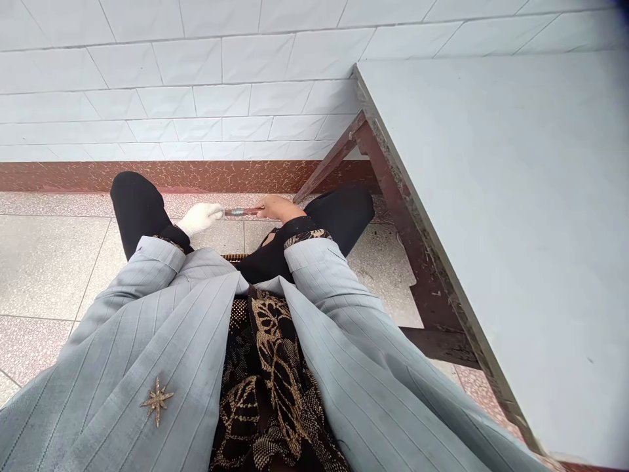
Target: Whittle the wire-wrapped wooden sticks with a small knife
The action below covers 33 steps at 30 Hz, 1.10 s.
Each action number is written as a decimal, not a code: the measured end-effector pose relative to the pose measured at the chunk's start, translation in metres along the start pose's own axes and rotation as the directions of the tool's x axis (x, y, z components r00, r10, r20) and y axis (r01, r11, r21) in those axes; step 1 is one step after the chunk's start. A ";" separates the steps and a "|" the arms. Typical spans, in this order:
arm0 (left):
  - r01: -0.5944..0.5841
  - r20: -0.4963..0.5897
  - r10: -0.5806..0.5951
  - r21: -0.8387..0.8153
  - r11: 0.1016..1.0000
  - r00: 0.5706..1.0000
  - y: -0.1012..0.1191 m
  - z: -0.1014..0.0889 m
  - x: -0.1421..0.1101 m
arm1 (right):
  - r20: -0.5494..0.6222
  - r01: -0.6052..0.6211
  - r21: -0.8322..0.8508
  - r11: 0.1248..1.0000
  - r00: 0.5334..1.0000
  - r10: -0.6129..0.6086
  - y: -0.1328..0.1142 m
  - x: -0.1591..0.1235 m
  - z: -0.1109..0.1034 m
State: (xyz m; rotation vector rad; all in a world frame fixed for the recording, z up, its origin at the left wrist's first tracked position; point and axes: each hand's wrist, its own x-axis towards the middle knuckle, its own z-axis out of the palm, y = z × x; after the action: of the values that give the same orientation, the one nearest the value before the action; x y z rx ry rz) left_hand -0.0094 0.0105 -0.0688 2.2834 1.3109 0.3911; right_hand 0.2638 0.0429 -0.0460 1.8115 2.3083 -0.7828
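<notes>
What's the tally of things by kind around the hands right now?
White-gloved left hand: 1
Bare right hand: 1
Reddish-brown rod with metal collar: 1
Grey-topped table: 1
Star-shaped brooch: 1
Total: 5

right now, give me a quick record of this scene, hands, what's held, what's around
left hand: white glove, touching one end of the short rod
right hand: bare, closed around the other end
held item: short rod, metal and reddish brown, held level above the knees
clothing: grey striped jacket with star brooch
nearby: grey table on a rusty brown frame, to the right
surroundings: white tiled wall, speckled floor tiles
</notes>
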 end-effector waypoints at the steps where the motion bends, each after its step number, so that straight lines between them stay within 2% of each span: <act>1: 0.000 -0.012 0.000 -0.005 1.000 1.000 -0.001 -0.002 0.000 | 0.038 0.029 -0.001 1.000 0.999 -0.029 0.001 0.000 0.000; 6: 0.052 -0.079 -0.061 -0.104 0.993 0.995 -0.001 -0.013 -0.001 | 0.239 0.158 0.087 0.984 0.955 -0.174 0.005 -0.001 -0.002; 11: 0.066 -0.132 -0.109 -0.295 0.953 0.985 -0.001 -0.018 -0.003 | 0.358 0.243 0.375 0.895 0.852 -0.382 0.008 0.002 -0.001; 15: 0.049 -0.117 -0.101 -0.380 0.924 0.988 -0.003 -0.016 0.000 | 0.379 0.281 0.556 0.782 0.751 -0.540 0.009 0.001 -0.002; 16: 0.054 -0.101 -0.099 -0.379 0.924 0.990 -0.004 -0.014 0.001 | 0.362 0.290 0.583 0.759 0.743 -0.562 0.009 0.000 -0.003; 18: 0.079 -0.068 -0.112 -0.373 0.924 0.991 -0.004 -0.011 0.002 | 0.259 0.330 0.618 0.714 0.772 -0.581 0.008 -0.001 -0.004; 20: 0.092 -0.020 -0.109 -0.394 0.914 0.994 -0.003 -0.005 0.002 | 0.047 0.380 0.645 0.663 0.846 -0.531 0.007 -0.001 -0.004; 21: 0.087 0.004 -0.094 -0.417 0.905 0.996 -0.004 -0.002 0.002 | -0.068 0.390 0.661 0.642 0.882 -0.465 0.006 0.001 -0.003; 23: 0.057 0.039 -0.044 -0.465 0.883 0.998 -0.005 0.004 0.002 | -0.237 0.355 0.708 0.611 0.934 -0.268 0.005 0.005 -0.001; 24: 0.040 0.056 -0.015 -0.477 0.878 0.998 -0.007 0.007 0.002 | -0.277 0.315 0.737 0.598 0.948 -0.158 0.005 0.007 0.000; 26: 0.022 0.076 0.016 -0.467 0.884 0.997 -0.009 0.010 0.002 | -0.289 0.223 0.770 0.597 0.957 0.014 0.006 0.011 0.001; 28: 0.012 0.081 0.026 -0.441 0.897 0.996 -0.011 0.011 0.002 | -0.273 0.130 0.730 0.671 0.955 0.112 0.007 0.011 0.000; 31: -0.006 0.063 0.033 -0.391 0.920 0.997 -0.007 0.010 0.000 | -0.255 -0.009 0.487 0.873 0.955 0.152 0.006 0.007 -0.002; 33: -0.008 0.058 0.029 -0.341 0.940 0.998 -0.002 0.009 -0.002 | -0.240 -0.072 0.301 0.951 0.959 0.148 0.003 0.002 -0.004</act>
State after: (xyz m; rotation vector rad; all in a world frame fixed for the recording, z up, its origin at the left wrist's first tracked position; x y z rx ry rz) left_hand -0.0082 0.0075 -0.0776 2.0022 1.0948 0.5060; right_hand 0.2672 0.0472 -0.0448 2.2735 2.3142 -0.9610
